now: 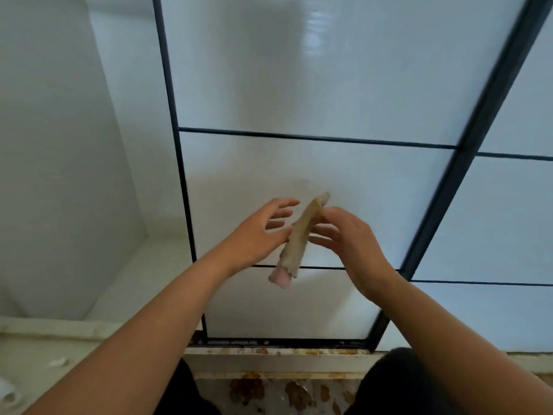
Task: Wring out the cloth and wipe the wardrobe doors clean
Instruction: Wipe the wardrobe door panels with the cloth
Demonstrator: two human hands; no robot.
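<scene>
A rolled-up tan cloth (302, 235) with a pink lower end hangs slanted in the air between my hands, in front of the wardrobe door (314, 85). The door is white glossy panelling in a dark frame, with a second door (514, 211) to its right. My right hand (353, 241) pinches the upper part of the cloth with thumb and fingertips. My left hand (260, 232) is spread wide, its fingers straight and apart, with only the thumb against the cloth's middle.
A white side wall (59, 145) stands close on the left. Below the doors runs a stained, rusty bottom track (278, 351). White scraps (57, 362) lie on the floor at lower left. My dark-clothed knees (398, 384) are close to the track.
</scene>
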